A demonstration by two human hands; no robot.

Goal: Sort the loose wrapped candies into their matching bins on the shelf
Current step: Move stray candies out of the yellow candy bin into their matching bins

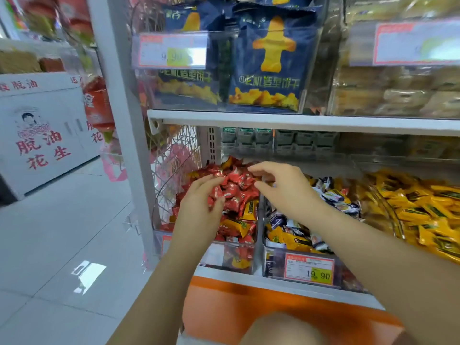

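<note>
Left hand [199, 207]: lies on the near side of the red heap; we see the thumb and fingers curled round a few of the red candies [239, 188].
Right hand [283, 190]: held at the far right edge of the same heap, fingers bent and spread wide, thumb and forefinger apart with nothing between them. We cannot tell whether the tips touch the wrappers.
Red candies: heaped high in the leftmost bin [234, 261] of the lower shelf, a clear box next to the white upright [117, 95].
Stray yellow candies [249, 210]: we note several among the red ones in the leftmost bin, toward its front, just beside the left hand.
Middle bin [273, 263]: clear, directly right of the leftmost bin. It holds blue-and-white wrappers [334, 196] mixed with yellow ones.
Yellow heap [423, 210]: fills the bin at the far right.
Lower price tag [310, 269]: on the front of the middle bin; we read 19.90.
Upper shelf [298, 122]: a white board above the bins, carrying clear boxes of blue biscuit bags [271, 63].
Upper price tag [173, 49]: on the front of the left box; we read 9.90.
White carton [42, 130]: on the floor at the left, printed with red characters, well apart from the bins.
Orange base [249, 307]: beneath the lower shelf.
</note>
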